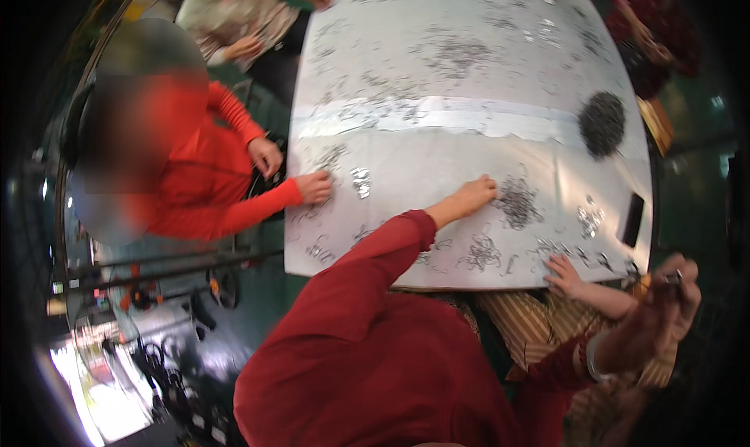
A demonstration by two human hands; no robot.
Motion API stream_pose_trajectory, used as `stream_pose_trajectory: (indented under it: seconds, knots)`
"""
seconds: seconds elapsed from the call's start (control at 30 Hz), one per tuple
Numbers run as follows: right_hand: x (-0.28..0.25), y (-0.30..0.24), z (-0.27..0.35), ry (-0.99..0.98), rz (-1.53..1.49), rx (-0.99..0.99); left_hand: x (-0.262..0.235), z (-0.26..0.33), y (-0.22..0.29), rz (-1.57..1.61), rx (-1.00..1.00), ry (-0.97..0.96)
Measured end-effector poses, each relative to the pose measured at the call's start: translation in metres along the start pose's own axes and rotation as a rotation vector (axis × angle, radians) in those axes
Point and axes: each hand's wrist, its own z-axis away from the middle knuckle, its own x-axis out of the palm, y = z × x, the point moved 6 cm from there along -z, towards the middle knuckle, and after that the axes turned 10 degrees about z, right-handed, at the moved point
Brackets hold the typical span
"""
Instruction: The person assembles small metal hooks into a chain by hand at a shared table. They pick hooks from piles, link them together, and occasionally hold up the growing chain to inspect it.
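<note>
My left hand [470, 197] reaches over the white-covered table [437, 154], fingers pinched together at the left edge of a pile of small dark curved wire-like pieces [518, 203]. Whatever is between those fingertips is too small to make out. My right hand [652, 322] is raised at the lower right, beyond the table's near edge, with its fingers closed. Something small and dark with a shiny spot shows at its fingertips, but blur hides its kind. A smaller heap of the same curved pieces [483, 252] lies near the front edge.
A person in striped clothes beside me rests a hand [564, 277] on the near edge. An orange-red-sleeved person's hand [314, 187] touches pieces at left. Shiny silver pieces [360, 182], a dense dark pile [601, 124] and a black block [630, 220] lie on the table.
</note>
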Motion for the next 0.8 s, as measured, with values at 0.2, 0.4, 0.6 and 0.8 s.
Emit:
stream_pose_trajectory:
  seconds: [0.2, 0.4, 0.6, 0.8]
  knots:
    - [0.011, -0.009, -0.015, -0.153, -0.119, -0.015, -0.007, 0.028, 0.010, -0.239, 0.126, 0.102]
    - [0.039, -0.029, -0.019, -0.286, -0.259, -0.060, -0.008, 0.035, 0.020, -0.433, 0.143, 0.157]
    - [0.066, -0.040, -0.023, -0.310, -0.283, -0.044, -0.006, 0.054, 0.008, -0.310, -0.004, 0.209]
    - [0.118, -0.050, -0.012, -0.306, -0.189, -0.114, -0.063, 0.124, -0.029, 0.337, -0.358, 0.631]
